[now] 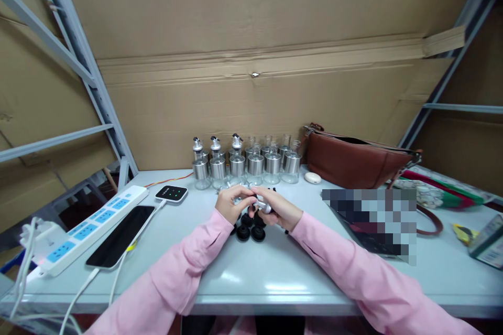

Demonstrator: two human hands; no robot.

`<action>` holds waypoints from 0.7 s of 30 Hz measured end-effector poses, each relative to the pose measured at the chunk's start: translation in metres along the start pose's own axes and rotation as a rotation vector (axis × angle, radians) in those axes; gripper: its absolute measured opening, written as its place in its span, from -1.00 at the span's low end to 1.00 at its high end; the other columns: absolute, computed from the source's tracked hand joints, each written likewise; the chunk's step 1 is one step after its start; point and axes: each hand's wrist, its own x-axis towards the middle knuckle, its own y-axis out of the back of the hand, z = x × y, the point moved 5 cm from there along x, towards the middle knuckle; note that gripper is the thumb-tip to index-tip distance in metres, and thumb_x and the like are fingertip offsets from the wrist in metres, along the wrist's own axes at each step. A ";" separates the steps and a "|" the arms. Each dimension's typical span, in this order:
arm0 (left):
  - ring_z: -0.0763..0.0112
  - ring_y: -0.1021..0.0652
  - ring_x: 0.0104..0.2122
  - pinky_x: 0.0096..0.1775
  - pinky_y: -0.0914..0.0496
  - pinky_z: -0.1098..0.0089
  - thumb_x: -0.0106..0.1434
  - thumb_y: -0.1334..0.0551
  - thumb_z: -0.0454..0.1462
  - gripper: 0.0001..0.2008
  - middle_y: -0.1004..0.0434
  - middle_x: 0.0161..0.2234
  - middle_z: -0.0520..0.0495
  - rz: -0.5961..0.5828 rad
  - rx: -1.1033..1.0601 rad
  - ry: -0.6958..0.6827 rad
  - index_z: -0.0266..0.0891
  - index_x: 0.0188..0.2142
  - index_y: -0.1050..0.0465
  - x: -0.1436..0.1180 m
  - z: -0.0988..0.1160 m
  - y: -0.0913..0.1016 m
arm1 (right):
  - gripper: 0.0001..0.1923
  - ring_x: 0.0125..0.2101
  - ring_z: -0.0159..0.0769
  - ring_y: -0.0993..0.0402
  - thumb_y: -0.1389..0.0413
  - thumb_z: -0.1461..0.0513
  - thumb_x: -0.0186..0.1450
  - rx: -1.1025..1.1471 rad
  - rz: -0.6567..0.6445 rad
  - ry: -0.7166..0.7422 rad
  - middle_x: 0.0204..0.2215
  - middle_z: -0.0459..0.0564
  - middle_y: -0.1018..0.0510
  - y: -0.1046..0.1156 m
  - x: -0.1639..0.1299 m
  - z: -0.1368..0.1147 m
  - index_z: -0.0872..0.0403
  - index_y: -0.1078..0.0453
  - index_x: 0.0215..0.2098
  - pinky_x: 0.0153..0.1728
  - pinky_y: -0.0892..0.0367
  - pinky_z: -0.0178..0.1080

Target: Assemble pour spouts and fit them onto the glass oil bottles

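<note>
My left hand (233, 204) and my right hand (282, 208) meet above the middle of the table. In my right fingers is a silver bottle pourer top (262, 206), lying on its side. The thumb and fingers of my left hand close on a small black piece (254, 198) at the pourer's end; whether the two parts are joined I cannot tell. Below the hands lie several round black stoppers (243, 233), partly hidden by the fingers. Behind stand rows of glass bottles with metal bands (255, 165); three front-left ones carry pourer tops (237, 141).
To the left are a power strip (98, 222), a phone (121, 235), a small black-screened device (172, 194) and white cables. A brown bag (353, 159), a white oval case (313, 177) and a blurred-out item (373, 225) are on the right. Cardboard (255, 20) walls the back.
</note>
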 end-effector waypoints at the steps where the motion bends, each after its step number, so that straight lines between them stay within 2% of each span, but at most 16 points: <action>1: 0.38 -0.56 -0.44 -0.31 -0.43 0.40 0.13 -0.26 -0.16 -0.79 -0.57 -0.46 -0.09 -0.001 -0.014 0.003 -0.28 -0.44 -0.50 0.000 -0.001 -0.001 | -0.61 -0.89 -0.63 0.04 -0.04 -0.06 0.14 0.027 -0.002 -0.015 -0.75 -0.14 -0.40 0.001 0.000 0.000 0.12 -0.22 -0.49 -0.85 0.18 -0.48; 5: 0.37 -0.57 -0.45 -0.31 -0.46 0.38 0.09 -0.28 -0.11 -0.74 -0.57 -0.43 -0.10 -0.007 -0.122 0.069 -0.28 -0.40 -0.51 0.000 -0.005 -0.003 | -0.62 -0.88 -0.65 0.09 -0.03 -0.03 0.15 0.101 -0.019 -0.056 -0.80 -0.18 -0.32 0.002 0.002 0.002 0.13 -0.24 -0.54 -0.85 0.19 -0.49; 10: 0.44 -0.50 -0.64 -0.42 -0.45 0.39 0.04 -0.31 -0.05 -0.68 -0.49 -0.61 0.03 -0.065 -0.320 0.233 -0.29 -0.44 -0.43 -0.002 -0.011 -0.010 | -0.60 -0.88 -0.65 0.03 -0.06 -0.06 0.10 0.044 -0.017 -0.007 -0.73 -0.12 -0.42 0.001 0.002 0.001 0.13 -0.22 -0.55 -0.85 0.16 -0.50; 14: 0.45 -0.50 -0.61 -0.41 -0.42 0.42 -0.04 -0.36 -0.04 -0.66 -0.48 -0.64 0.04 -0.038 -0.268 0.258 -0.28 -0.51 -0.40 -0.001 -0.013 -0.007 | -0.58 -0.90 -0.61 0.01 -0.08 -0.09 0.08 -0.037 0.017 0.053 -0.73 -0.12 -0.44 0.000 0.001 -0.001 0.10 -0.22 -0.48 -0.87 0.19 -0.50; 21: 0.50 -0.47 -0.64 -0.47 -0.38 0.45 -0.13 -0.41 -0.06 -0.63 -0.48 -0.60 0.03 -0.020 -0.313 0.305 -0.32 -0.53 -0.41 0.001 -0.016 -0.005 | -0.53 -0.90 -0.63 0.04 -0.01 -0.12 0.14 -0.038 -0.023 -0.009 -0.75 -0.07 -0.45 0.000 0.002 0.001 0.13 -0.26 -0.55 -0.88 0.17 -0.49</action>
